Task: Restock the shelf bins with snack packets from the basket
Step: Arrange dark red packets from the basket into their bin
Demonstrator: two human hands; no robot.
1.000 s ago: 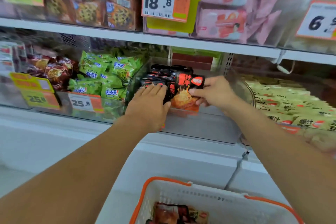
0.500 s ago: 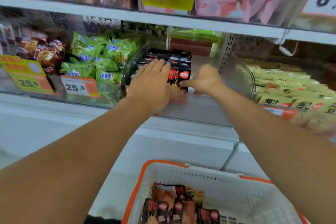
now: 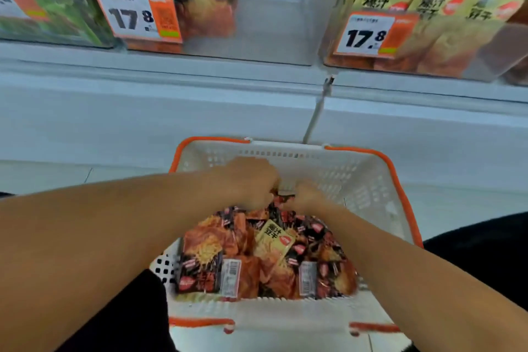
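Left arm: reaches forward and down.
Left hand: fingers curled, knuckles up.
Right arm: reaches forward too.
Right hand: curled, close beside the left hand.

One head-worn view looks steeply down, close over the basket, shelf bins above.

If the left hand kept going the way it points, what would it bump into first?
Probably the packets in the basket: the left hand points down into the pile, right beside the right hand. Depth is blurry.
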